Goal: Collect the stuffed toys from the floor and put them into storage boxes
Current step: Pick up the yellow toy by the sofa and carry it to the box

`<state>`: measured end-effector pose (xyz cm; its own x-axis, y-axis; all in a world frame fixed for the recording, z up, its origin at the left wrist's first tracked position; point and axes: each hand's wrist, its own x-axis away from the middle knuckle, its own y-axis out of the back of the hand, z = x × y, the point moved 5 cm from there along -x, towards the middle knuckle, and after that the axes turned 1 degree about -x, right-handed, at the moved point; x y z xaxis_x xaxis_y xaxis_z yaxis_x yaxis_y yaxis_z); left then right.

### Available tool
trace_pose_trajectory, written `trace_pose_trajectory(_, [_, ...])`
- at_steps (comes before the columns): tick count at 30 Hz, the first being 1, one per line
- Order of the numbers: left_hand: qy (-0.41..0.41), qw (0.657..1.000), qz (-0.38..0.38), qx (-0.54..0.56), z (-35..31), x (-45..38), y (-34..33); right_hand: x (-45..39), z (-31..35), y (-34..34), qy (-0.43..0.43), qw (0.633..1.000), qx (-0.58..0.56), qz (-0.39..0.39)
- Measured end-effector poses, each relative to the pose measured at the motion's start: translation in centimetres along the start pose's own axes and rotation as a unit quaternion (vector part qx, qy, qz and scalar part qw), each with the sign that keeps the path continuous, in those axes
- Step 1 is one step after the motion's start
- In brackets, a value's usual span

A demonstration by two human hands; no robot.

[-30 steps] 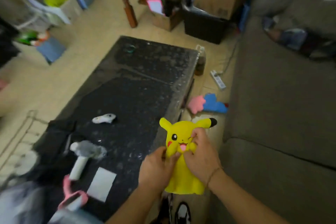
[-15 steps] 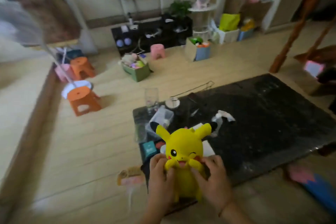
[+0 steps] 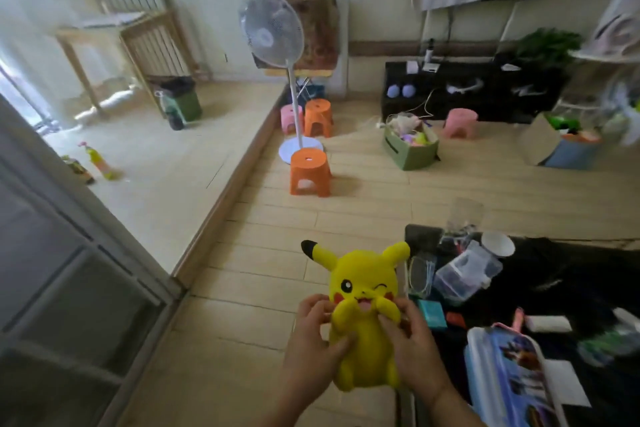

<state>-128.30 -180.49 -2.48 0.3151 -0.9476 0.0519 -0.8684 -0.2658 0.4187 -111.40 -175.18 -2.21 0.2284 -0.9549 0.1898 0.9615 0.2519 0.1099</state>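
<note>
Both hands grip 1 soft, rounded yellow plush toy (image 3: 363,319) upright, near centre: left hand (image 3: 313,340) and right hand (image 3: 410,345) curled round its fuzzy sides, above pale wooden floor (image 3: 277,270), left of the dark speckled tabletop (image 3: 568,274).

Toy (image 3: 363,322) between both hands; table (image 3: 571,281) right; fan (image 3: 272,33) behind 3 stools (image 3: 309,173)

The left hand (image 3: 313,345) and right hand (image 3: 408,347) cover the yellow plush toy (image 3: 363,291) along both flanks, and its back is out of sight. The blue case (image 3: 512,378) runs off the bottom edge. The green box (image 3: 412,152) holds a jumble too small to identify. The far right edge is smeared with blur.
</note>
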Motion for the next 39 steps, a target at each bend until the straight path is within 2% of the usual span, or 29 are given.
trace_pose_trajectory(4, [-0.017,0.999,0.012,0.028,0.8,-5.3,0.3,-6.2,0.5,-1.2,0.012,1.000,-0.005,0.006])
trace_pose_trajectory(9, [0.018,0.994,0.028,0.107,0.5,-14.4,-0.5,-15.4,2.2,-1.9,0.054,0.996,0.036,0.060])
trace_pose_trajectory(12, [0.008,0.997,0.016,0.072,-0.4,-20.8,0.4,-20.6,4.2,-2.3,0.088,0.989,0.087,0.075])
trace_pose_trajectory(16, [-0.022,0.997,0.056,0.043,-0.7,-26.6,1.4,-26.6,6.0,-3.8,0.113,0.975,0.149,0.124])
trace_pose_trajectory(18, [-0.039,0.997,0.069,0.014,0.1,-29.8,2.6,-30.3,6.0,-5.3,0.109,0.970,0.158,0.147])
trace_pose_trajectory(23, [-0.010,0.998,0.058,-0.026,3.5,-39.8,5.5,-40.9,4.6,-9.7,0.074,0.969,0.159,0.175])
trace_pose_trajectory(26, [-0.024,0.997,0.063,-0.047,4.2,-48.1,7.1,-48.3,5.6,-11.7,0.086,0.973,0.145,0.156])
trace_pose_trajectory(31, [-0.068,0.987,0.132,-0.060,0.2,-63.4,6.4,-59.8,9.9,-10.0,0.051,0.992,0.110,0.038])
trace_pose_trajectory(36, [-0.142,0.958,0.242,-0.057,-5.3,-75.1,-0.7,-67.7,12.8,-2.6,0.031,0.991,0.081,-0.102])
trace_pose_trajectory(39, [-0.160,0.942,0.292,-0.044,-7.6,-80.7,-6.5,-72.3,12.7,2.5,0.018,0.987,0.059,-0.147])
